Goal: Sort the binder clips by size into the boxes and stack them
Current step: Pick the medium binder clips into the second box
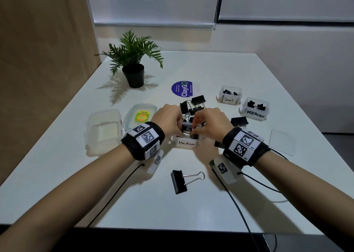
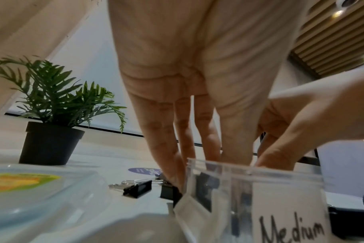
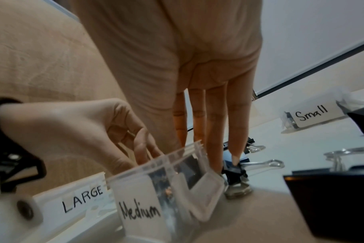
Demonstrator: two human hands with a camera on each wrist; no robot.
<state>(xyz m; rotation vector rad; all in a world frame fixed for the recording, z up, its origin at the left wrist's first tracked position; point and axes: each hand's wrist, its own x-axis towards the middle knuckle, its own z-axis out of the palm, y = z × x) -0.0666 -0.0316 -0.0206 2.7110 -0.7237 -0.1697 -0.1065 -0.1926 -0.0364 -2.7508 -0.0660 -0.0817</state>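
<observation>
Nearest, at six o'clock from the centre box: a lone large binder clip (image 1: 179,182), black body, silver wire handles folded out, flat on the white table (image 1: 210,209).

Up next, dead centre, the clear box labelled "Medium" (image 1: 186,143), black clips and silver loops heaped inside. Over it, left hand (image 1: 168,117) from nine o'clock, right hand (image 1: 208,121) from three, fingertips of both dipping down to the rim. Long and fairly straight in the wrist views, tips hidden behind the plastic; can't tell whether pinching a clip or loose.

At nine o'clock, an open tub (image 1: 104,131) and a stickered lid (image 1: 140,115). At three, another large clip (image 1: 239,121) and a clear lid (image 1: 281,142).

Just behind the hands at twelve, the unsorted pile (image 1: 191,106), big black clips tangled. Out at two o'clock, a "Small" box (image 1: 229,95) and a second "Medium" box (image 1: 253,109), each with a few clips inside. Farthest, a blue sticker (image 1: 183,89) and a potted plant (image 1: 134,60) at eleven.
</observation>
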